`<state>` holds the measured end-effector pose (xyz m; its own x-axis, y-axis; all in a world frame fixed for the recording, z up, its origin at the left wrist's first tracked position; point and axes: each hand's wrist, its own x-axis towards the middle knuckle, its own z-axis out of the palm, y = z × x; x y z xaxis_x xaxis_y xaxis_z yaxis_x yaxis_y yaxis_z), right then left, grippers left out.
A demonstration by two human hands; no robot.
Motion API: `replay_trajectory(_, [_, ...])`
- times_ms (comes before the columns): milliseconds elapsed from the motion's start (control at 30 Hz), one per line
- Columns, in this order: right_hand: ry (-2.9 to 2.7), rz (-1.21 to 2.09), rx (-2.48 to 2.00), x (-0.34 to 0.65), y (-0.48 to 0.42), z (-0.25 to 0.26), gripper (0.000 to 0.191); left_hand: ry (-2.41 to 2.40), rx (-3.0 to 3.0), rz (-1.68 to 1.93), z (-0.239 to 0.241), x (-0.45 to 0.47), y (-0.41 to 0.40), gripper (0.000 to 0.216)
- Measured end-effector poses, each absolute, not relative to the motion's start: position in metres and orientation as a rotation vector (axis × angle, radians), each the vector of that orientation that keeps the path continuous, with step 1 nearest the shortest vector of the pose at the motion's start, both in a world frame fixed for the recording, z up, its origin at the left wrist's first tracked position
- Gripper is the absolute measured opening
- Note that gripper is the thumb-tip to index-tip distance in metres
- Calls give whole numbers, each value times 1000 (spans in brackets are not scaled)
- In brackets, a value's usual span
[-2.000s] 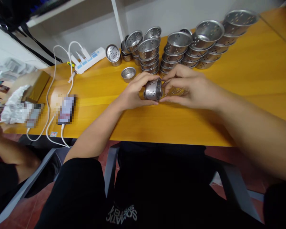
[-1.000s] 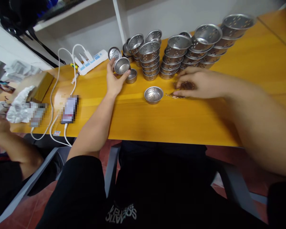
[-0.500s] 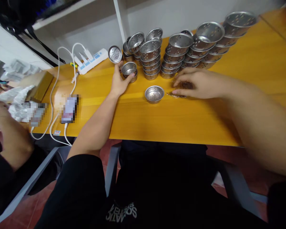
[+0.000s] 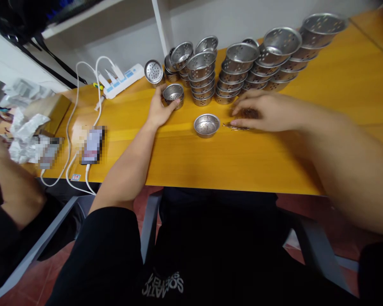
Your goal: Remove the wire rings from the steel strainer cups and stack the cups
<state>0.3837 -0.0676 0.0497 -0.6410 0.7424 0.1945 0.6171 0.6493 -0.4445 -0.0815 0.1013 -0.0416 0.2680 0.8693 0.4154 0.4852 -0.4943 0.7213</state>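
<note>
My left hand (image 4: 160, 109) is closed around a short stack of perforated metal cups (image 4: 173, 94), thumb on the near side and fingers behind. One more perforated cup (image 4: 153, 71) leans tilted just beyond those fingers. Between my two hands, a single shallow perforated cup (image 4: 207, 126) sits upright on the table. To its right, my right hand (image 4: 258, 108) is low over the tabletop with curled fingers. Thin, shiny metal bits (image 4: 238, 127) lie under its thumb, and a dark brownish mass shows inside the curl, too blurred to name.
Tall stacks of perforated cups (image 4: 201, 76) line the back of the wooden table (image 4: 242, 165). At left are a power strip (image 4: 124, 80), white cables, a phone (image 4: 93, 144) and crumpled plastic wrap (image 4: 25, 131). Another person's forearm (image 4: 19, 182) is at the far left.
My hands and the cups keep nearly the same places. At the far left, the other person's hand and the plastic wrap beside it have shifted slightly.
</note>
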Motion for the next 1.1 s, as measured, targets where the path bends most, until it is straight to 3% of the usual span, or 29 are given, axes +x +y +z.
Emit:
replay_trajectory(133, [-2523,478,-1065,385,-69,52,65,1239,2106,1195,-34,-77,91,139])
replay_trajectory(367, [-2506,437,-1081,386,-73,59,56,1043,2248,1313,23,-55,25,98])
replay_trajectory(567, [-2444,435,-1073,369,-86,73,54,786,2437,760,12,1,-34,133])
replay_trajectory(700, [-2383,420,-992,351,-98,75,53,773,2414,689,-5,14,-33,113])
replay_trajectory(933, [-2458,475,-912,319,-110,61,61,691,2420,881,6,20,-37,98])
replay_trajectory(1100, [-2470,461,-874,321,-106,56,45,724,2419,834,11,20,-40,105])
